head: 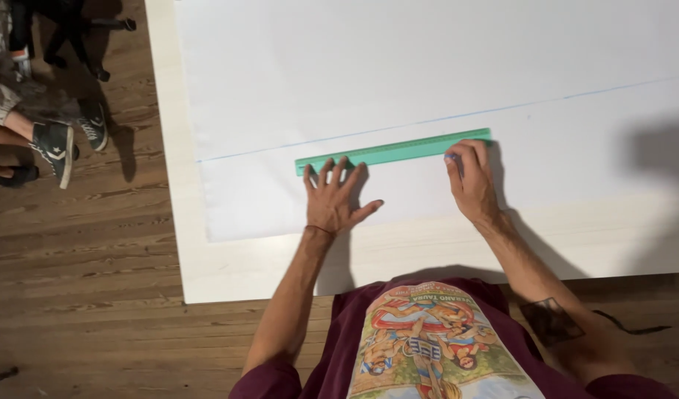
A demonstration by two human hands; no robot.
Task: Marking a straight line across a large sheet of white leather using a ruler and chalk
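Head view: at frame centre the left hand (333,198) presses spread, flat fingers on the long green plastic ruler (393,151), likely light, stiff and slippery on the large white paper sheet (398,66); the right hand (469,177) pinches a pen (452,158) at its right end.

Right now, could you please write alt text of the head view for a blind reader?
A left hand presses a green ruler flat on white paper, while the right hand holds a pen against it.
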